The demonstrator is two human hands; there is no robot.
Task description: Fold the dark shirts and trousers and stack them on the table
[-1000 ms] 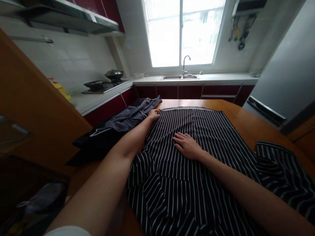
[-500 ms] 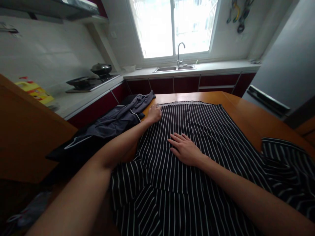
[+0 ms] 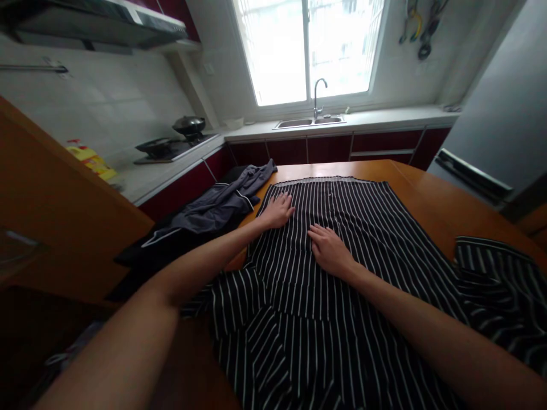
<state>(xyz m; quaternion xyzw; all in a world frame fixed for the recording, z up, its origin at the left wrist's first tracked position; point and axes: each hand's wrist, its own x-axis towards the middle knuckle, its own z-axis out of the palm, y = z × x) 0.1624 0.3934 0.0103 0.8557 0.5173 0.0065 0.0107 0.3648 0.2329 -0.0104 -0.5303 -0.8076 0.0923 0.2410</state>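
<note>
A black shirt with white stripes [image 3: 367, 228] lies spread over the wooden table, its hem at the far side. My left hand [image 3: 277, 210] rests flat on the cloth near the far left corner, fingers stretched out. Closer to the middle, my right hand [image 3: 331, 249] lies on the fabric with its palm down and fingers extended. Neither hand grips anything. One short sleeve [image 3: 237, 299] is folded out at the left; the other sleeve [image 3: 498, 270] lies bunched at the right.
Grey and black clothes [image 3: 213, 205] lie at the left side of the wooden table [image 3: 410, 182]. Beyond are a counter with a sink [image 3: 294, 123], a faucet [image 3: 317, 97], and a stove with a lidded wok [image 3: 188, 125]. A fridge [image 3: 491, 108] stands at the right.
My left hand has moved from the shirt's left edge inward onto the cloth, its fingers now flat. My right hand has shifted slightly away from me and right. The view has turned slightly left.
</note>
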